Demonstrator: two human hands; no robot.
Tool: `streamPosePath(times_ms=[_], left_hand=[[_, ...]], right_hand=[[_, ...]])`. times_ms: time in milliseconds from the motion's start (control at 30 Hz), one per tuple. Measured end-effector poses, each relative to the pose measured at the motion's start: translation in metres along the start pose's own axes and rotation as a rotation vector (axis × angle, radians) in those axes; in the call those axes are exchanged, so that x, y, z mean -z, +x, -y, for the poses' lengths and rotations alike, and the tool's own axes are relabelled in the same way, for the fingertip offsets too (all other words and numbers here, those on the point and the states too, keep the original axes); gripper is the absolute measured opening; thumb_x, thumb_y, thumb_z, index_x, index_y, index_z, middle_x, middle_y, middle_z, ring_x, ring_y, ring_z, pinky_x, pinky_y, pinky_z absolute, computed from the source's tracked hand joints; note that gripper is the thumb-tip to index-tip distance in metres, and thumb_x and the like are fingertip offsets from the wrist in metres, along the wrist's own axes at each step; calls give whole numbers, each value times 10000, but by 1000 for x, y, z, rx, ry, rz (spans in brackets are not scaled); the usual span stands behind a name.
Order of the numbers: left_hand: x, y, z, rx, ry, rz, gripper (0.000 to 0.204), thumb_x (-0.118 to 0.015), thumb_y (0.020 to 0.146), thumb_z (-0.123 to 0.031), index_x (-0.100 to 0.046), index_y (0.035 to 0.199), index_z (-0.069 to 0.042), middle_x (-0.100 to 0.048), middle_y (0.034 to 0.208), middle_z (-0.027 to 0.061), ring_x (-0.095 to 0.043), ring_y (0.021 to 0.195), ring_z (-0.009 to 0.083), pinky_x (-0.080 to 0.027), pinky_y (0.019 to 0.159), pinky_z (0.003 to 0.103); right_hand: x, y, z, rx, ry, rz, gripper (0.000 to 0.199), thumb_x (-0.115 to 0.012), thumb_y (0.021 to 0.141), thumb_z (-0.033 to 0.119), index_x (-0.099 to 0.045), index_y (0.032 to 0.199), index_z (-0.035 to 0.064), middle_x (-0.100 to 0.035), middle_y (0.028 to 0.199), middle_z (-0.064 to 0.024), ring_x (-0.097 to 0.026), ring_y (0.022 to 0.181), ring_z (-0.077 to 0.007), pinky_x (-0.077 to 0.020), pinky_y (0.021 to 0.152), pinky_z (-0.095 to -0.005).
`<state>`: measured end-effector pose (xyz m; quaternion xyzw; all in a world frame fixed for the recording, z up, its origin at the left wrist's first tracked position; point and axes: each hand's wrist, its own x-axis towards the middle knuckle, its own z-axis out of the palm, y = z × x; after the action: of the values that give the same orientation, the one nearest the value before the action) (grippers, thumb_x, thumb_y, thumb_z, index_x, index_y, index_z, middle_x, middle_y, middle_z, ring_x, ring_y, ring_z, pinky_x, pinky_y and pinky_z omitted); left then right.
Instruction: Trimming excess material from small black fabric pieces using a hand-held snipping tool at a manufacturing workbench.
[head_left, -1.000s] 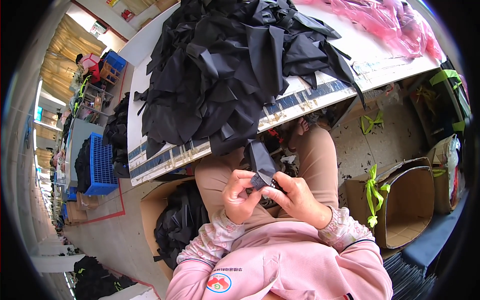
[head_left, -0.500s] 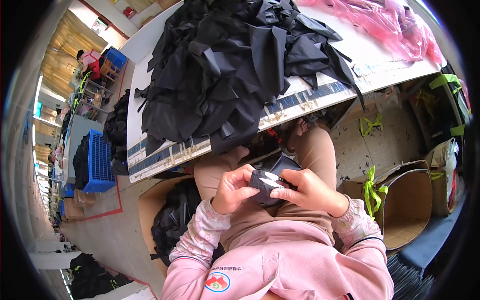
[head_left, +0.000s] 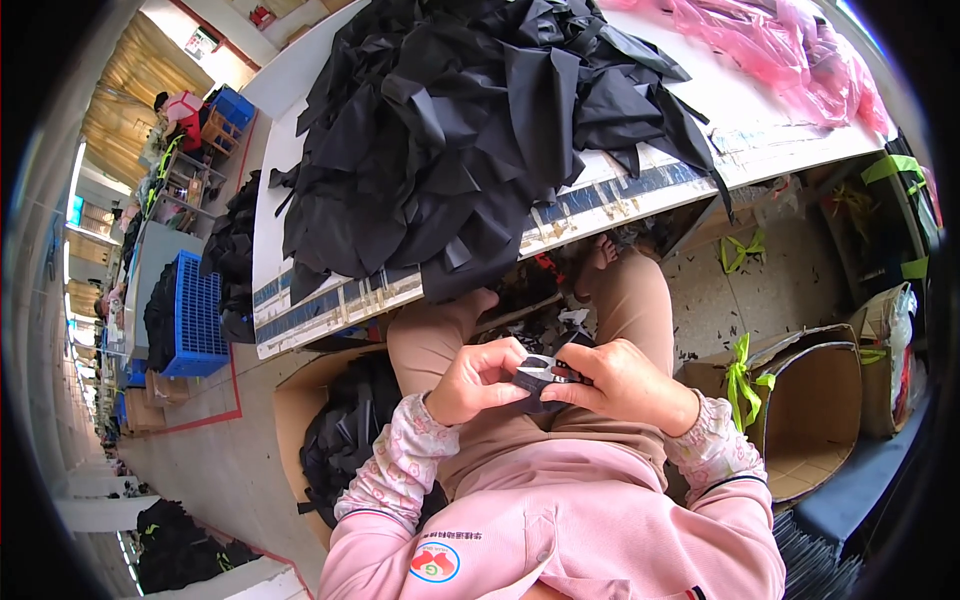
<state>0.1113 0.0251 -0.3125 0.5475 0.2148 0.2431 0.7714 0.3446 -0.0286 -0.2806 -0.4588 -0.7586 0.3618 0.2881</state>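
Observation:
Above my lap, my left hand (head_left: 477,382) is closed, with thumb and fingers pinching the edge of a small black fabric piece (head_left: 532,402). My right hand (head_left: 625,385) is wrapped round what look like small thread snips (head_left: 538,367), whose pale, shiny blades point left over the fabric. The fingers partly cover the dark handle. Both hands are close together, and the blades lie right by the left fingertips. Beyond my knees, a large heap of black fabric pieces (head_left: 430,150) covers much of the white table (head_left: 272,215) and hangs over its front edge.
A cardboard box (head_left: 292,410) with black fabric stands by my left leg. To the right are an open cardboard box (head_left: 815,415) and green-yellow ribbon (head_left: 742,385). Pink plastic (head_left: 770,50) lies at the table's far right. A blue crate (head_left: 197,315) and another person (head_left: 183,115) are farther left.
The black piece has been turned and drawn down between my hands, so less of it shows. The blades now sit closer together, near the left fingertips.

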Motion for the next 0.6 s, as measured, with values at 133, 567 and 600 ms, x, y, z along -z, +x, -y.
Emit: streamPosePath(times_ms=[133,567,600], left_hand=[[1,0,1,-10,9,16,117,-655,792,28,-645,908,29,-554,945,54,-538,895,130,-424,815,264],[15,8,-12,161,-75,205,92,-655,774,30,-625,861,28,-553,945,46,-534,898,135,-419,835,266],[18,10,-14,215,-76,263,91,-659,771,23,-620,853,28,-551,935,42,-532,891,132,-419,826,263]], right_hand=[[-1,-1,-2,1,2,4,412,-642,869,391,-517,744,18,-543,575,-181,-560,559,-395,-426,500,-441],[9,-8,-11,-4,131,123,404,-668,850,385,-552,776,5,-540,581,-185,-563,561,-387,-430,517,-432],[11,-8,-11,12,101,167,403,-662,852,392,-559,782,9,-545,583,-181,-569,566,-384,-435,523,-431]])
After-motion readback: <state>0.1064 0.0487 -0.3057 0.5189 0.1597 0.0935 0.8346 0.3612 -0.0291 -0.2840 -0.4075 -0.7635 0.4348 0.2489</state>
